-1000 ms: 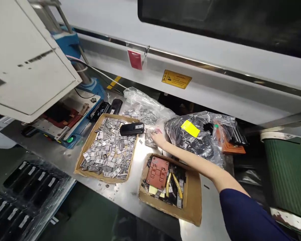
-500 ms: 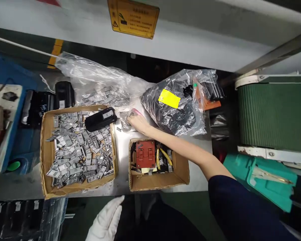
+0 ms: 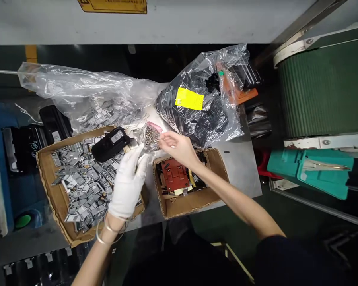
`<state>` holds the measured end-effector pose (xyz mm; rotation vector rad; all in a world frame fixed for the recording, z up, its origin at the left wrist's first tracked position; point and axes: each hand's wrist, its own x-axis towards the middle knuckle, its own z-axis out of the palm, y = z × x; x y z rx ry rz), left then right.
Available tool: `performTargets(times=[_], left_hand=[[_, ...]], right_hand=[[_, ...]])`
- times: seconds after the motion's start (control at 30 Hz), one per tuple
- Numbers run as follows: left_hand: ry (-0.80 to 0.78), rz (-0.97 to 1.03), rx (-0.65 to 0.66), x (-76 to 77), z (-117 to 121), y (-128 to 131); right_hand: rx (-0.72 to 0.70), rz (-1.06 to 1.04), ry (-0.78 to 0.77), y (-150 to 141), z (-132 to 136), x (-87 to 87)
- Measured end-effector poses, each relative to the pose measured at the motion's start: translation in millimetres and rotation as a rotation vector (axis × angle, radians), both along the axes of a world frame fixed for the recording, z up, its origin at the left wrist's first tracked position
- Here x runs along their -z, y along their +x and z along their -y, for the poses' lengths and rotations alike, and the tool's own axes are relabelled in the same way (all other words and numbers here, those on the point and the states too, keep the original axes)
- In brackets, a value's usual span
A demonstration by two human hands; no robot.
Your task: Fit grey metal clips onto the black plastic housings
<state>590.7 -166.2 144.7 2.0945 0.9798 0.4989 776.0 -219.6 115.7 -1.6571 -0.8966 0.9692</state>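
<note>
A small clear plastic bag (image 3: 149, 135) of tiny brassy metal pieces, too small to name, lies on the metal table with a pink patch at its upper edge. At its right side my bare right hand (image 3: 179, 149) has its fingers curled and pinched together; whatever is between the fingertips is too small to make out. My left hand (image 3: 128, 178), in a white glove, is just below the bag, fingers stretched out and thumb apart. A black plastic case with a grey clip (image 3: 111, 143) lies to its upper left, across a cardboard box (image 3: 43, 174) full of grey clips.
A second cardboard box (image 3: 193, 204) holds a red-brown block (image 3: 175, 176) and yellow-handled pliers. Behind are a clear bag of grey clips (image 3: 107, 113) and a bag of black parts (image 3: 197, 123) with a yellow label. A green conveyor belt (image 3: 325, 87) and teal bin (image 3: 325, 174) stand right.
My left hand has risen from below the table edge to near the small bag, and its thumb has parted from the fingers. My right hand has drawn back to the bag's right side.
</note>
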Motion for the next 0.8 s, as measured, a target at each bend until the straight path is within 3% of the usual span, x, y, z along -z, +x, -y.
performTargets(times=[0.1,0.17,0.23,0.33,0.43,0.53,0.63,0.8], left_hand=[[-0.039,0.075,0.162,-4.3,5,8],[-0.028,0.124,0.232,-6.4,18,13],[-0.002,0.155,0.188,-4.5,34,19],[-0.047,0.143,0.021,7.7,62,23],[-0.258,0.111,-0.091,29.5,93,21],[-0.379,0.048,-0.141,55.0,123,13],[-0.347,-0.019,-0.158,75.2,140,5],[-0.301,-0.079,-0.227,84.1,135,10]], right_hand=[[0.091,-0.427,0.011,-15,36,-32.1],[0.155,-0.562,0.007,-31,49,-40.5],[0.253,-0.629,0.010,-47,55,-38.7],[0.373,-0.668,-0.010,-64,66,-24.6],[0.478,-0.532,-0.113,-64,97,-6.5],[0.505,-0.186,-0.296,-48,139,9.8],[0.353,0.105,-0.368,-30,160,23.2],[0.055,0.340,-0.248,-22,145,44.9]])
